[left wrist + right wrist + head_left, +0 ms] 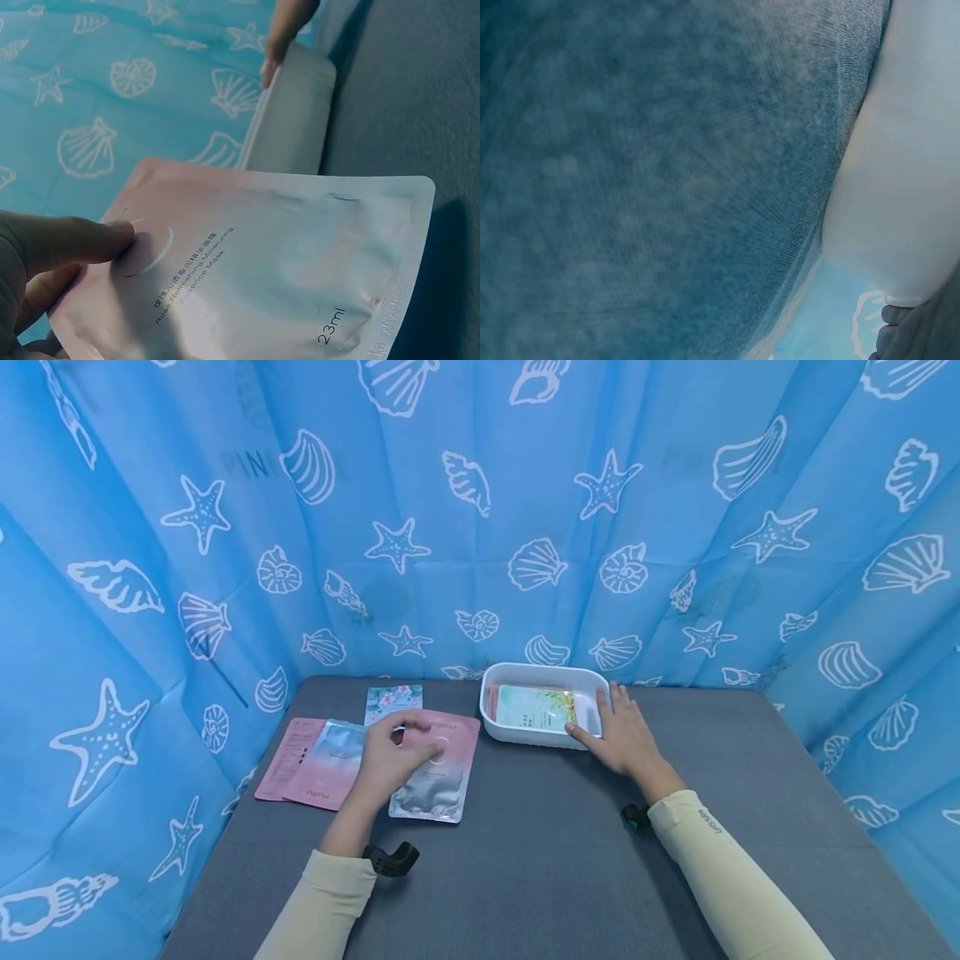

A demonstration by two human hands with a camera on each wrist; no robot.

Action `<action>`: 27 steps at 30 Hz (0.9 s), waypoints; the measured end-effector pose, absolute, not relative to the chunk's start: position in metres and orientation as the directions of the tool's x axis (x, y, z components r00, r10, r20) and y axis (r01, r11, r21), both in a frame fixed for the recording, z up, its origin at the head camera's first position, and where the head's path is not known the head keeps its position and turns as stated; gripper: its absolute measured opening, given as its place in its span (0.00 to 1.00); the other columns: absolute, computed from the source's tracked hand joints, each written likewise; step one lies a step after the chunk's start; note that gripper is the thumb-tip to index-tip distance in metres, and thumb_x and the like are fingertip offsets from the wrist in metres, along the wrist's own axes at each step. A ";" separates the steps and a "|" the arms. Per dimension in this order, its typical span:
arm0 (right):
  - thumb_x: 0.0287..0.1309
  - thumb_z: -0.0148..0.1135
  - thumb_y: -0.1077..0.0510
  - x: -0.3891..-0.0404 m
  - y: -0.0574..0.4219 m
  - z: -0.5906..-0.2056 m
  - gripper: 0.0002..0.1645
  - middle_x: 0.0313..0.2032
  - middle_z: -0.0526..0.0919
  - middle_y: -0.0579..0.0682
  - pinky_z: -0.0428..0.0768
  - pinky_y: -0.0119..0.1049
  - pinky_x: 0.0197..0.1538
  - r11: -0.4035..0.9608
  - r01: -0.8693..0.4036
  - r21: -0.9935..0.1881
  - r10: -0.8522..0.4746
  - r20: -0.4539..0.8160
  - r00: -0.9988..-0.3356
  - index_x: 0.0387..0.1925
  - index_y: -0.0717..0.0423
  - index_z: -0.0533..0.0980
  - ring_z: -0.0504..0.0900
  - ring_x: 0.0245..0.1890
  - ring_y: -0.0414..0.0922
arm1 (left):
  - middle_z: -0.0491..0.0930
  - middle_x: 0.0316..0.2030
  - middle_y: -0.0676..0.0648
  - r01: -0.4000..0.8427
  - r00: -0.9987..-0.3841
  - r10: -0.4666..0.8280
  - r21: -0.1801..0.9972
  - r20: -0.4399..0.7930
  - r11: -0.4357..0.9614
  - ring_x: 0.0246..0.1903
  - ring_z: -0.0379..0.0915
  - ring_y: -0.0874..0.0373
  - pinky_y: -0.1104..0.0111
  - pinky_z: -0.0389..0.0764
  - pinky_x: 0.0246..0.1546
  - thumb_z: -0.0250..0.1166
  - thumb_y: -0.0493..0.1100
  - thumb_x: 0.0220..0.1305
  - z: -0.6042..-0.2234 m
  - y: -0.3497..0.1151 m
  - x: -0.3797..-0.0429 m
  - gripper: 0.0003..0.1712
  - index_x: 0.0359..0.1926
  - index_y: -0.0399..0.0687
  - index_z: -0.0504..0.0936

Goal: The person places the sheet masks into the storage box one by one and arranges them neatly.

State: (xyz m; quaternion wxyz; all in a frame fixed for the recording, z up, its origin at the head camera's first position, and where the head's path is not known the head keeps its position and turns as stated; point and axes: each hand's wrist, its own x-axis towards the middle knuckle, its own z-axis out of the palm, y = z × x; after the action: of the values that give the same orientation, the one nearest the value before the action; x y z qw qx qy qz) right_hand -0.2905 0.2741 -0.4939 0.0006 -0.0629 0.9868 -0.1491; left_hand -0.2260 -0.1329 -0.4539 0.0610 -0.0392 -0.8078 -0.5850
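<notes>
My left hand (390, 756) pinches a pink and silver face mask sachet (442, 785) between thumb and fingers. In the left wrist view the thumb lies on the printed front of this sachet (247, 255), which reads "Essence Mask" and "23ml". My right hand (618, 735) rests at the right end of a white plastic bin (517, 734), fingers spread along its rim and thumb over the front edge. Inside the bin lie a pale green sachet (528, 706) and a pink one (492, 703) partly under it. The right wrist view shows mostly the bin's outer wall (900, 165).
Left of the held sachet lie a pink and blue sachet (333, 752), a pink sachet (288, 760) partly beneath it, and a floral blue sachet (393, 697) farther back. All rest on a grey cloth-covered table (525, 877). A blue shell-print curtain (480, 510) hangs behind.
</notes>
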 end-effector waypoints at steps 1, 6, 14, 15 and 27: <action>0.68 0.40 0.16 -0.291 0.274 -0.494 0.69 0.84 0.33 0.68 0.38 0.65 0.83 0.949 -0.125 -0.290 -0.125 0.021 -0.992 0.84 0.65 0.38 0.33 0.85 0.66 | 0.83 0.55 0.49 0.138 -0.989 -0.006 0.941 0.147 0.310 0.61 0.72 0.49 0.48 0.73 0.66 0.82 0.45 0.57 -0.454 -0.131 -0.226 0.18 0.46 0.51 0.87; 0.68 0.40 0.16 -0.290 0.274 -0.494 0.70 0.84 0.34 0.69 0.39 0.64 0.84 0.952 -0.127 -0.278 -0.125 0.026 -0.992 0.84 0.67 0.39 0.34 0.85 0.66 | 0.83 0.53 0.49 0.145 -0.988 -0.001 0.944 0.152 0.296 0.60 0.72 0.49 0.49 0.74 0.65 0.82 0.45 0.57 -0.452 -0.123 -0.229 0.18 0.46 0.51 0.86; 0.68 0.41 0.16 -0.290 0.274 -0.495 0.70 0.84 0.34 0.69 0.39 0.65 0.83 0.947 -0.130 -0.294 -0.127 0.030 -0.991 0.84 0.66 0.39 0.34 0.85 0.67 | 0.83 0.53 0.50 0.169 -0.984 -0.017 0.953 0.179 0.253 0.56 0.73 0.51 0.55 0.78 0.55 0.82 0.46 0.57 -0.445 -0.109 -0.234 0.18 0.46 0.52 0.87; 0.68 0.40 0.16 -0.290 0.274 -0.495 0.70 0.84 0.34 0.69 0.39 0.65 0.83 0.946 -0.131 -0.295 -0.128 0.031 -0.991 0.84 0.66 0.39 0.34 0.85 0.67 | 0.83 0.53 0.50 0.180 -0.982 -0.017 0.952 0.190 0.246 0.55 0.73 0.51 0.57 0.79 0.52 0.82 0.45 0.57 -0.444 -0.107 -0.235 0.18 0.46 0.51 0.87; 0.68 0.41 0.16 -0.291 0.274 -0.495 0.69 0.84 0.33 0.68 0.39 0.65 0.83 0.945 -0.123 -0.303 -0.122 0.023 -0.992 0.84 0.65 0.38 0.34 0.85 0.67 | 0.83 0.56 0.41 0.290 -0.954 -0.052 0.954 0.294 0.083 0.45 0.79 0.51 0.74 0.84 0.40 0.77 0.31 0.55 -0.428 -0.081 -0.256 0.20 0.50 0.39 0.87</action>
State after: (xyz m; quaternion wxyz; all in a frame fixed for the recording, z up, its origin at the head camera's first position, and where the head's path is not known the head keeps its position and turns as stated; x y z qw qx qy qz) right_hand -0.2907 0.2741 -0.4951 -0.0019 -0.0622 0.9861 -0.1539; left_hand -0.2560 -0.0813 -0.4284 0.1270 -0.0820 -0.7247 -0.6722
